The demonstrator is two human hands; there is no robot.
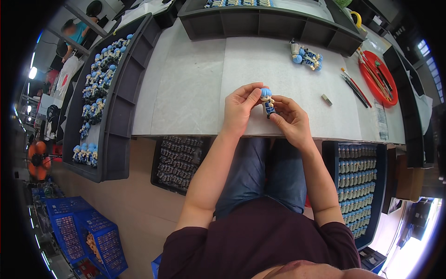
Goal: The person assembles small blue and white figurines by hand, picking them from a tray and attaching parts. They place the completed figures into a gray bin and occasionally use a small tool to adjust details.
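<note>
Between my two hands a small figurine (267, 103) with light blue hair and a dark blue outfit stands upright, just above the table's near part. My left hand (240, 106) pinches it at the head with thumb and forefinger. At its lower body, the thumb and fingers of my right hand (292, 122) close on it from the other side. Farther off, a few similar blue-haired figurines (306, 57) lie in a small heap on the white table covering (190, 79). A small grey block (326, 99) rests to the right of my hands.
A dark crate (116, 111) of figurines stands at left, another crate (269, 25) at the back. Paintbrushes (355, 90) lie beside a red oval tray (395, 95) of brushes. Below the table are a tray (155, 174) of dark pieces and a crate (380, 186) of figurine rows.
</note>
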